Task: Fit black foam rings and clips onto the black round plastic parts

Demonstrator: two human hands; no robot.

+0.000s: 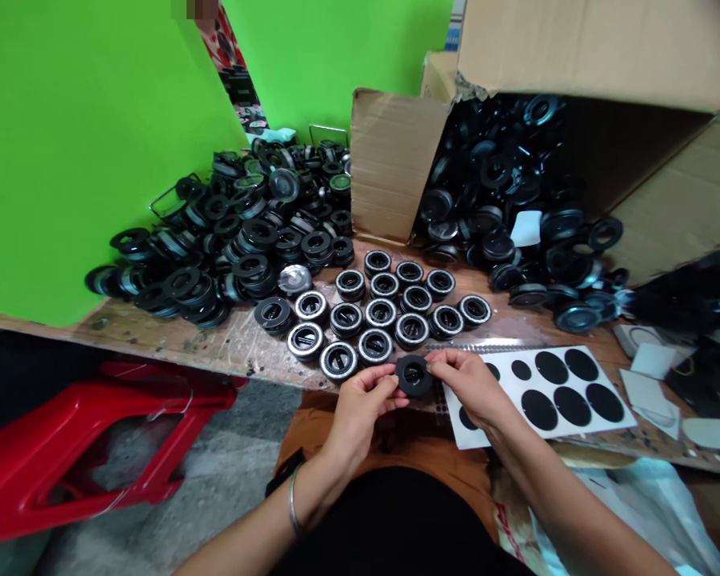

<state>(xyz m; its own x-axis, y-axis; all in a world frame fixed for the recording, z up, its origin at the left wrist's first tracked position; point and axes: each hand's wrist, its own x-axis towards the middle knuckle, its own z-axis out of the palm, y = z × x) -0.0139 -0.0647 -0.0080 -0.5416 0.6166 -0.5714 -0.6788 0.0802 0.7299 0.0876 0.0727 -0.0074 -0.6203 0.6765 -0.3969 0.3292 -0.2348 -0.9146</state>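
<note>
Both hands meet at the table's near edge around one black round ring part. My left hand pinches its left rim with thumb and fingers. My right hand grips its right side with closed fingertips. Just beyond it, several similar black rings with silver rims lie flat in neat rows on the wooden table. To the right, under my right wrist, lies a white sheet of black round stickers.
A loose heap of black rings covers the table's back left. A cardboard box tipped on its side spills more rings at the right. Green panels stand behind. A red plastic stool sits left, below the table.
</note>
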